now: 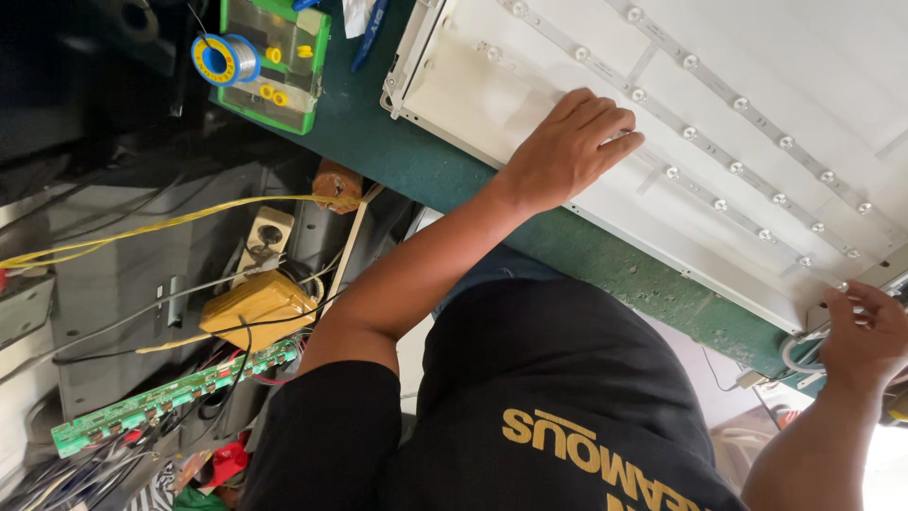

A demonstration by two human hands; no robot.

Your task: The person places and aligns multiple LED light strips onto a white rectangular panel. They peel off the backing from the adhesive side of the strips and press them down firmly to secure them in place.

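A large white backlight panel with a metal frame lies on a green table. Strips of small round LED lenses run diagonally across it. My left hand rests palm down on the white sheet near the panel's left corner. Its fingertips touch the end of the lower LED strip, and it holds nothing. My right hand is at the panel's lower right corner, fingers curled on the frame edge beside a white cable. My black shirt fills the bottom of the view.
A green-rimmed clear box with a solder spool on it sits at the table's far left. Below the table edge are a yellow meter, a green circuit board, a socket strip, a yellow wire and tangled cables.
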